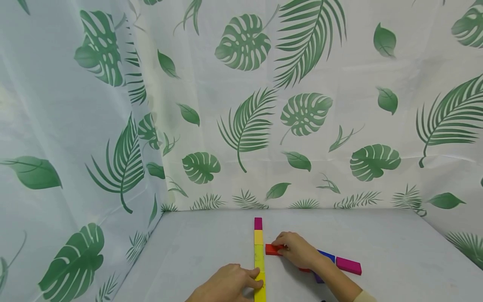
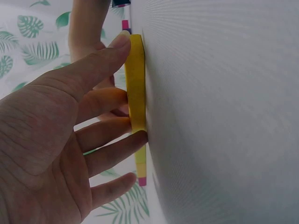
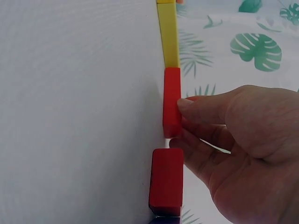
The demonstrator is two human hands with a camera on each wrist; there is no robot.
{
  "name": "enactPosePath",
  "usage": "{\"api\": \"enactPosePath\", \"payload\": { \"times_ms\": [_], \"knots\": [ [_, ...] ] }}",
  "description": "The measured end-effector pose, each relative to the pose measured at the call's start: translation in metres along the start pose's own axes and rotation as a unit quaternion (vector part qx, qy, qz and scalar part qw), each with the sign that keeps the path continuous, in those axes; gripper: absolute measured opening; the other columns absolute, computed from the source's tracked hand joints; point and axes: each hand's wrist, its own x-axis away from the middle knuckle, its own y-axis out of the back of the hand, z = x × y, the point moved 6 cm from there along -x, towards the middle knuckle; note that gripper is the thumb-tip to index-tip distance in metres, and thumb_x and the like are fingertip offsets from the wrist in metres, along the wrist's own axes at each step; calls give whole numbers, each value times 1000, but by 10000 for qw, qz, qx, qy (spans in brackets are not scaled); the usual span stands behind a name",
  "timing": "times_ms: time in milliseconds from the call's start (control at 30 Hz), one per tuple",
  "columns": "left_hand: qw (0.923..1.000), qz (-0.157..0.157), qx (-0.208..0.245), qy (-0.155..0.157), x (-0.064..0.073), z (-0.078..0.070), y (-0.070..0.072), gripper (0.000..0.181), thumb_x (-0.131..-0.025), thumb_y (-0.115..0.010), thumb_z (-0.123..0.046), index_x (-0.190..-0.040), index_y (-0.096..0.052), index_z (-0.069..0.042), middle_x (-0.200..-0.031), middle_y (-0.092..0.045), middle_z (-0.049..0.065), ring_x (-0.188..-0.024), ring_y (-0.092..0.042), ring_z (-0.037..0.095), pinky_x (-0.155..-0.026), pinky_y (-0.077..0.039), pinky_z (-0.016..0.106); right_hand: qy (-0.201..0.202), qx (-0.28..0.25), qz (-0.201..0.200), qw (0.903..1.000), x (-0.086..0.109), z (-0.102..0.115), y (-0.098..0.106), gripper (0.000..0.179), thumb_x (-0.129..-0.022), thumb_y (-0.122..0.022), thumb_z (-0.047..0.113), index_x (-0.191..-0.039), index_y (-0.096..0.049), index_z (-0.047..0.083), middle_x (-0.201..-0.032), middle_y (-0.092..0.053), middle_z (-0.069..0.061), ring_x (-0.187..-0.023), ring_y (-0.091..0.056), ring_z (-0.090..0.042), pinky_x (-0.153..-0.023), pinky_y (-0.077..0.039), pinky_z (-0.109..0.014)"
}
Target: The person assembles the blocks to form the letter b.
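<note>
A straight line of blocks runs away from me: a yellow block (image 1: 260,295), a lime one (image 1: 259,256), a pale orange one (image 1: 258,237) and a magenta one (image 1: 258,223) at the far end. My left hand (image 1: 226,283) rests thumb and fingertips on the yellow block, its fingers extended. To the right of the line, my right hand (image 1: 299,250) pinches a red block (image 3: 172,93) between thumb and fingers. That block lies low on the table, pointing sideways to the line, with a small gap in the head view.
Behind my right hand lie a second red block (image 3: 167,182), a blue block (image 1: 327,255), a purple block (image 1: 319,278) and a magenta block (image 1: 349,266), partly covered by my forearm. A leaf-patterned curtain (image 1: 264,184) hangs behind the white table (image 1: 196,243) and along its sides.
</note>
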Motion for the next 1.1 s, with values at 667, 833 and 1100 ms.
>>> {"api": "enactPosePath", "payload": {
  "times_ms": [667,833,1100],
  "knots": [
    [9998,19,-141,-123,0,0,-1,46,-89,-78,-54,-131,-73,-35,-141,-65,-11,-110,-65,-2,-93,-55,30,-79,28,27,10000,-3,1,-5,28,-93,-72,-1,-117,-80,11,-111,-74,-1,-107,-66,-24,-95,-58,-49],
    [9997,15,-189,-123,-1,0,-2,46,-89,-77,-55,-130,-74,-35,-141,-66,-11,-109,-65,-2,-93,-55,30,-131,17,31,9999,-2,2,-5,28,-93,-72,-1,-116,-80,12,-111,-74,-1,-107,-65,-24,-96,-57,-51],
    [9996,8,-224,-152,0,0,-1,47,-89,-77,-55,-131,-73,-35,-141,-65,-11,-111,-65,-1,-93,-55,30,-108,85,5,9999,-2,3,-4,27,-93,-72,-1,-116,-80,11,-111,-73,-1,-107,-66,-24,-96,-57,-50]
  ]
}}
